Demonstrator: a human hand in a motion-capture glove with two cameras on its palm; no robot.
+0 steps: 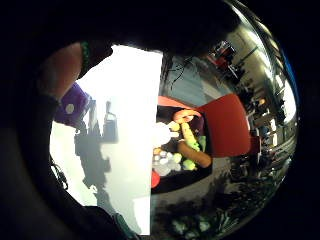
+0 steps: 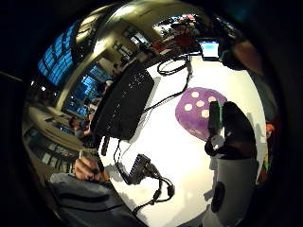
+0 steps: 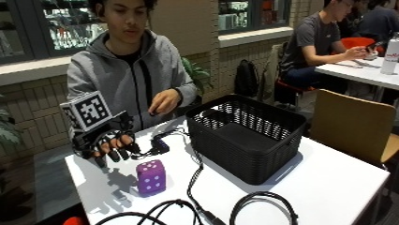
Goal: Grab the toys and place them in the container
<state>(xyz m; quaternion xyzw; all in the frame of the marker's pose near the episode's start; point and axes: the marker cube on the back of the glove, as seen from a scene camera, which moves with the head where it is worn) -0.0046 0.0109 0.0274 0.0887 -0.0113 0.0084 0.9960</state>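
Note:
A purple plush die (image 3: 151, 177) with white dots stands on the white table (image 3: 336, 183), near its front left corner. My gloved right hand (image 3: 109, 143) hovers above the table just left of and behind the die, fingers spread and hanging down, holding nothing. The black slatted basket (image 3: 246, 136) stands to the right of the die, and what shows of its inside is bare. The thumb side palm view shows the die (image 2: 196, 111), the basket (image 2: 124, 101) and a gloved finger (image 2: 236, 127). In the little finger side palm view the die (image 1: 72, 105) lies by the hand's edge.
Black cables (image 3: 187, 206) loop across the table in front of the basket, and a small black box (image 3: 159, 146) lies near my hand. The person's bare left hand (image 3: 165, 101) is raised behind the table. Below the table's edge, a dark bin with several toys (image 1: 180, 145) stands beside a red chair (image 1: 227, 125).

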